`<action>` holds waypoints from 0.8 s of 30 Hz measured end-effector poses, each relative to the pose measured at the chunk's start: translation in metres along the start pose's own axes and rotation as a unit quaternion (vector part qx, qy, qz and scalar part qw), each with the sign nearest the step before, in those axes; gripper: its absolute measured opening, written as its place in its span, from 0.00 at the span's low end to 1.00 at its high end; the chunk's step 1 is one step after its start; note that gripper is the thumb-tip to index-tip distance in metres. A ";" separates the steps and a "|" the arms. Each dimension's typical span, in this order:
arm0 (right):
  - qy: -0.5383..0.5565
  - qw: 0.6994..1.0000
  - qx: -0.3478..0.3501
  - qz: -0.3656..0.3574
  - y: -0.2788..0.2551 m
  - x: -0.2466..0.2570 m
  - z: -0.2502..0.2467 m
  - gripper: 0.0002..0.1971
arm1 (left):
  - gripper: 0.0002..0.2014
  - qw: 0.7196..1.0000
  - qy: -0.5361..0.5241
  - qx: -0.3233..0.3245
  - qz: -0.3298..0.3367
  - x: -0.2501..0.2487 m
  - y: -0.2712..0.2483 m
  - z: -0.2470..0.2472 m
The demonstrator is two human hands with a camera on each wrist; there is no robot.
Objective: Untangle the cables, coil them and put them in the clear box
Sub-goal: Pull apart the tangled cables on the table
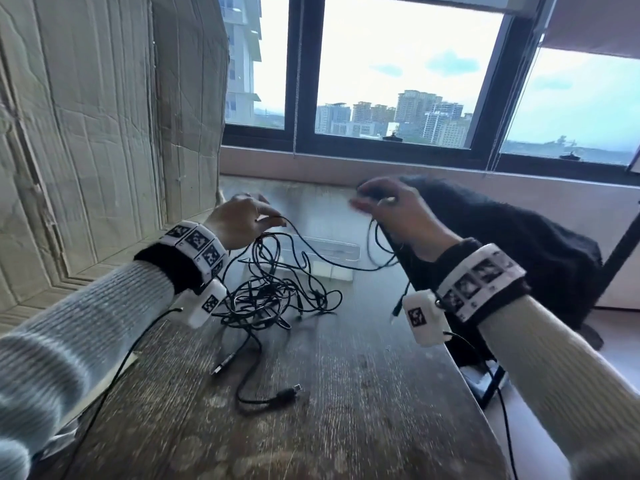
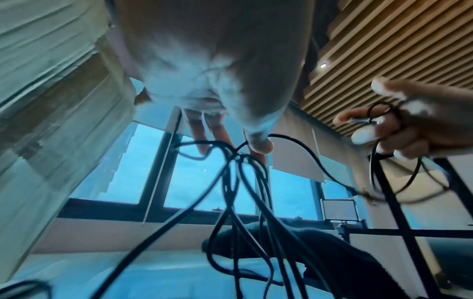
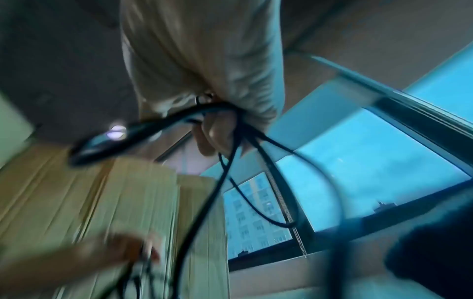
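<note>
A tangle of thin black cables [image 1: 273, 296] lies on the wooden table [image 1: 346, 393], with loose plug ends [image 1: 287, 394] trailing toward me. My left hand [image 1: 242, 220] pinches strands [image 2: 238, 157] lifted from the tangle. One strand [image 1: 332, 261] sags across to my right hand [image 1: 384, 206], which grips a small coil of black cable [image 3: 220, 121]; a loop hangs below it [image 1: 377, 247]. The clear box [image 1: 325, 254] stands on the table behind the tangle, between the two hands.
A tall cardboard sheet [image 1: 104, 133] stands at the left edge. A dark garment [image 1: 519, 244] is draped over a chair at the right, past the table's edge. Windows [image 1: 398, 71] run along the far wall. Thin wires [image 1: 114, 379] trail from my wrist cameras.
</note>
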State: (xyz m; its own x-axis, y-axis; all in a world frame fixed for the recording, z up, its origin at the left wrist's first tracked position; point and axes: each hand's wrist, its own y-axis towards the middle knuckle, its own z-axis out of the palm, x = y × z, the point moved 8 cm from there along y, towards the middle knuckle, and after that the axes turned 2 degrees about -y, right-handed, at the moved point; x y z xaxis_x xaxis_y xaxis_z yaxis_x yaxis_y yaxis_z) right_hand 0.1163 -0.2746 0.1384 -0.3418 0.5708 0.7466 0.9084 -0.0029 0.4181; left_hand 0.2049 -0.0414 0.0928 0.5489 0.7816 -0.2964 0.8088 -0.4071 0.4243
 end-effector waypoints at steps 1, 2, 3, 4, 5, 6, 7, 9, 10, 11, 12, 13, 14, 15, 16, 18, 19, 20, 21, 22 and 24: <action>-0.106 0.993 0.034 -0.032 -0.005 0.000 0.019 0.26 | 0.21 0.999 -0.028 -0.024 0.036 -0.013 0.001 -0.007; -0.193 0.977 0.072 -0.052 -0.012 0.003 0.040 0.32 | 0.21 0.994 -0.063 -0.043 0.073 -0.029 0.000 -0.014; -0.234 0.967 0.095 -0.042 -0.016 -0.003 0.054 0.31 | 0.18 0.989 -0.090 -0.056 0.106 -0.044 0.000 -0.019; -0.234 0.967 0.090 -0.045 -0.016 -0.006 0.065 0.26 | 0.14 0.983 -0.100 -0.072 0.134 -0.058 -0.001 -0.025; -0.224 0.969 0.097 -0.039 -0.016 -0.008 0.073 0.19 | 0.11 0.979 -0.101 -0.090 0.153 -0.067 -0.001 -0.029; -0.194 0.975 0.097 -0.040 -0.015 -0.006 0.077 0.15 | 0.10 0.976 -0.102 -0.104 0.164 -0.073 -0.001 -0.032; -0.157 0.982 0.097 -0.025 -0.013 -0.008 0.078 0.13 | 0.09 0.974 -0.107 -0.112 0.168 -0.076 -0.002 -0.034; -0.061 0.995 0.073 -0.008 -0.007 -0.003 0.069 0.08 | 0.09 0.970 -0.130 -0.120 0.166 -0.075 -0.002 -0.035; -0.027 0.999 0.047 -0.006 -0.004 0.000 0.059 0.07 | 0.09 0.968 -0.150 -0.127 0.160 -0.072 -0.003 -0.036; -0.005 1.000 0.023 -0.002 -0.001 0.001 0.050 0.08 | 0.09 0.964 -0.172 -0.136 0.153 -0.069 -0.003 -0.037; 0.002 1.000 0.017 -0.003 -0.001 0.005 0.044 0.11 | 0.09 0.958 -0.195 -0.146 0.150 -0.068 -0.004 -0.039; 0.007 1.000 0.024 -0.001 -0.002 0.006 0.043 0.14 | 0.09 0.953 -0.214 -0.152 0.150 -0.070 -0.005 -0.040; 0.014 0.999 0.046 0.000 -0.003 0.007 0.047 0.16 | 0.09 0.948 -0.231 -0.156 0.152 -0.073 -0.005 -0.039; 0.013 0.998 0.067 -0.001 -0.004 0.006 0.053 0.15 | 0.09 0.944 -0.246 -0.155 0.155 -0.076 -0.005 -0.038; 0.013 0.997 0.075 -0.006 -0.005 0.007 0.056 0.13 | 0.09 0.941 -0.257 -0.154 0.156 -0.079 -0.004 -0.037; 0.041 0.998 0.044 -0.004 -0.006 0.008 0.052 0.12 | 0.11 0.945 -0.257 -0.140 0.149 -0.079 -0.002 -0.032; 0.072 0.997 0.025 0.007 -0.006 0.009 0.047 0.12 | 0.12 0.955 -0.226 -0.122 0.149 -0.079 -0.001 -0.028; 0.116 0.993 0.007 0.017 -0.004 0.007 0.041 0.11 | 0.12 0.969 -0.166 -0.097 0.153 -0.077 0.000 -0.019; 0.163 0.986 -0.008 0.028 -0.003 0.008 0.034 0.11 | 0.12 0.981 -0.093 -0.064 0.160 -0.074 0.000 -0.008; 0.213 0.976 -0.025 0.039 -0.001 0.008 0.026 0.11 | 0.11 0.986 -0.029 -0.032 0.159 -0.069 -0.001 0.004; 0.307 0.948 -0.066 0.054 -0.001 0.010 0.009 0.09 | 0.09 0.988 0.048 0.011 0.148 -0.053 -0.005 0.023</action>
State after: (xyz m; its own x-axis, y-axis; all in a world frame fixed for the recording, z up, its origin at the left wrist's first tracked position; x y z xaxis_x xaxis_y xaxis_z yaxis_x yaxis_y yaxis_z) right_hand 0.1144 -0.2617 0.1411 -0.3604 -0.0232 0.9325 0.9221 -0.1596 0.3524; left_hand 0.1769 -0.0914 0.0862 0.7396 0.6684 -0.0789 0.6214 -0.6331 0.4615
